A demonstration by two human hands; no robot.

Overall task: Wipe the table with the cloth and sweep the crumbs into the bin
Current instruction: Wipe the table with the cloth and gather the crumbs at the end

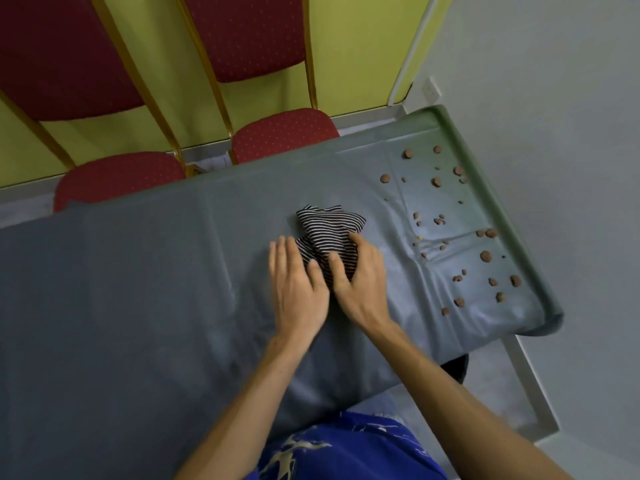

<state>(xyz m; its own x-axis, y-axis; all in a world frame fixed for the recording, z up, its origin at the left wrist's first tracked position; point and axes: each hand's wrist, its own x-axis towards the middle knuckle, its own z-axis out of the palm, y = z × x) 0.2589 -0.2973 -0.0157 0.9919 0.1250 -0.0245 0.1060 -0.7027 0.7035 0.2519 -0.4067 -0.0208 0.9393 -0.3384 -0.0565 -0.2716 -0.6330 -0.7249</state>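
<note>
Head view, start of the wiping stroke. The striped cloth (327,233) lies bunched near the middle of the table (138,289), which wears a grey-green plastic cover. My right hand (360,271) sits on the cloth's near right part with fingers and thumb curled round the folds, gripping it. My left hand (294,275) lies flat just beside the cloth with its fingers straight and holding nothing; its thumb touches the cloth's left edge.

The crumbs (460,237), brown lumps of mixed size, are scattered across the right end of the table, well apart from the cloth, and none appears gathered into a heap. I judge the task barely begun: the cloth is in hand, but the crumbed zone is untouched and everything there is left to sweep. The stretch of cover to the left of the cloth shows no crumbs.

No bin is plainly in view; a dark shape (456,367) below the table's near right edge may be it, though I cannot tell. Two red chairs (284,133) stand along the far side.
</note>
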